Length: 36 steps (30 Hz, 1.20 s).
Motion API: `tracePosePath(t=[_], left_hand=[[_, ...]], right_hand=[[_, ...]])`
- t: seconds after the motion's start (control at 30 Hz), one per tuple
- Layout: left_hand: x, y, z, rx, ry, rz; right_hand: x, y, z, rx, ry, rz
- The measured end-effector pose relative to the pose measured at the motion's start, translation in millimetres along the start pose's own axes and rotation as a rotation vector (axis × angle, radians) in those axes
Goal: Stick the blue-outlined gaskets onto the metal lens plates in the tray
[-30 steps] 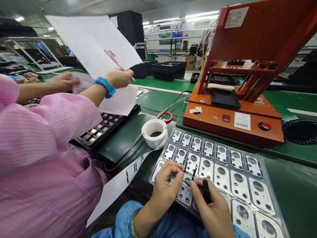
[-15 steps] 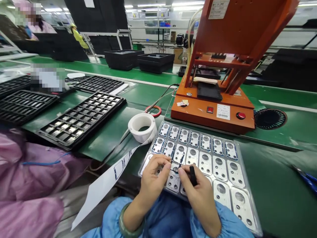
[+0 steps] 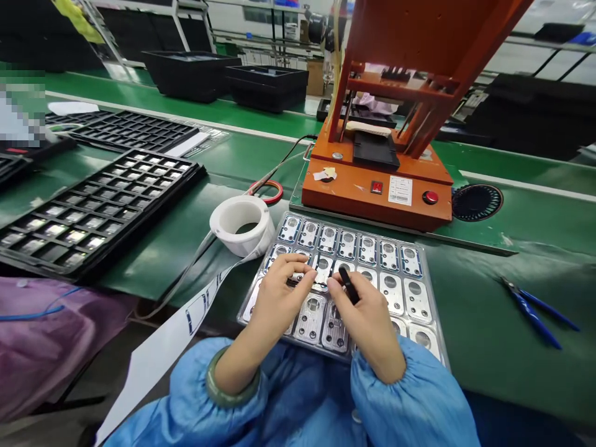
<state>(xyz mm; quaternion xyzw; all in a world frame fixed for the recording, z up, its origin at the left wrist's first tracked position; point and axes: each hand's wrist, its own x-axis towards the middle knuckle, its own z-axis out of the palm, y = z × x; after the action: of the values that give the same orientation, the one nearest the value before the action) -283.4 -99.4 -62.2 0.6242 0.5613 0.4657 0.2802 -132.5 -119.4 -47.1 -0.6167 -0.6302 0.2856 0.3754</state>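
A clear plastic tray [image 3: 433,297] lies in front of me, holding rows of silver metal plates; those in the back row carry thin dark-blue adhesive frames. My left hand [image 3: 282,295] is over its left part, thumb and forefinger pinched on a thin dark adhesive frame [image 3: 319,286]. My right hand [image 3: 367,313] pinches the frame's other side at a metal plate [image 3: 323,268] in the second row. A black stick-like tool [image 3: 348,285] is also tucked in my right hand. Fingers hide part of the frame, so I cannot tell how much touches the plate.
A white tape roll [image 3: 242,225] with its backing strip [image 3: 153,360] trailing down stands left of the tray. Behind is an orange press [image 3: 377,202]. Blue-handled nippers [image 3: 535,310] lie right; a black compartment tray [image 3: 107,208] sits left, near a co-worker's pink sleeve [image 3: 56,347].
Both hands have lowered the adhesive frame onto or close to a second-row plate; before, its ends stood up between my fingers. My view has shifted right, bringing the nippers fully in sight.
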Motion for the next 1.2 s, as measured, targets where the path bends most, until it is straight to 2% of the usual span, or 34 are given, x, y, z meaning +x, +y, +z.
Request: tracePosePath(t=[0.1, 0.23, 0.73, 1.2], left_hand=[[3, -12, 6.4, 0.033, -0.051, -0.024], [0, -20, 8.8, 0.046, -0.048, -0.022], [-3, -20, 8.4, 0.125, -0.061, 0.012], [-3, -20, 7.1, 0.153, -0.076, 0.023]], right_hand=[[2, 8, 7, -0.047, -0.017, 0.028], [0, 11, 13, -0.124, -0.036, -0.010], [1, 9, 17, -0.237, -0.044, 0.016], [2, 8, 17, -0.231, -0.031, 0.033]])
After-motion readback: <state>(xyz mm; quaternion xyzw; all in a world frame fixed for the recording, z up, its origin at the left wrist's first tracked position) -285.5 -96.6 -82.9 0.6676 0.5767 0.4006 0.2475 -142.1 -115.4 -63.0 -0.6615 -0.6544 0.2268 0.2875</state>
